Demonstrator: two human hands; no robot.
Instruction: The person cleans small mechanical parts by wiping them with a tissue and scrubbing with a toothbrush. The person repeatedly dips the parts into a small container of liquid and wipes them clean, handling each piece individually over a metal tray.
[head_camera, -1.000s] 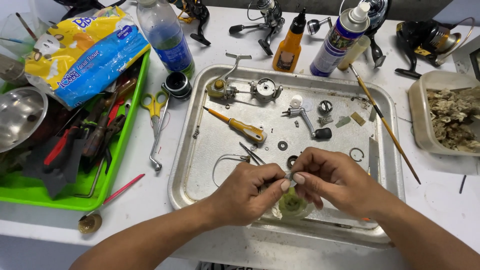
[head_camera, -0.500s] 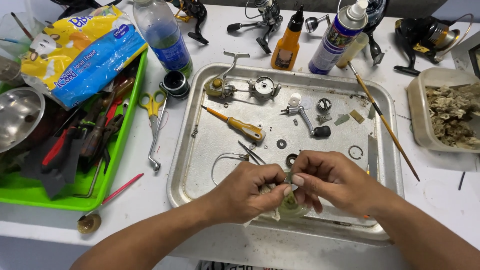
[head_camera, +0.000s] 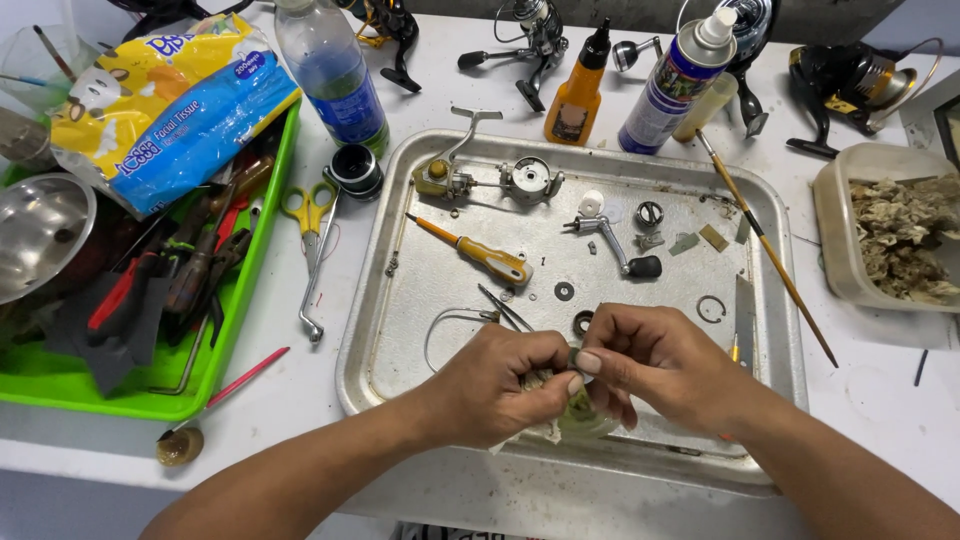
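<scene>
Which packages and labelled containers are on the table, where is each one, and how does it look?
Tissue pack: top left, over the green tray; soft, yellow and blue.
Plastic bottle: top, left of the metal tray; clear, blue label.
Small bottle: top centre; orange, black nozzle.
Spray can: beside it; white cap, blue-purple label.

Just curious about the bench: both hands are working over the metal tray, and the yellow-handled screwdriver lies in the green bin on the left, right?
Not quite. The yellow-handled screwdriver lies in the metal tray, not the green bin, as the head view shows. Both hands, left hand and right hand, do work over the tray.
</scene>
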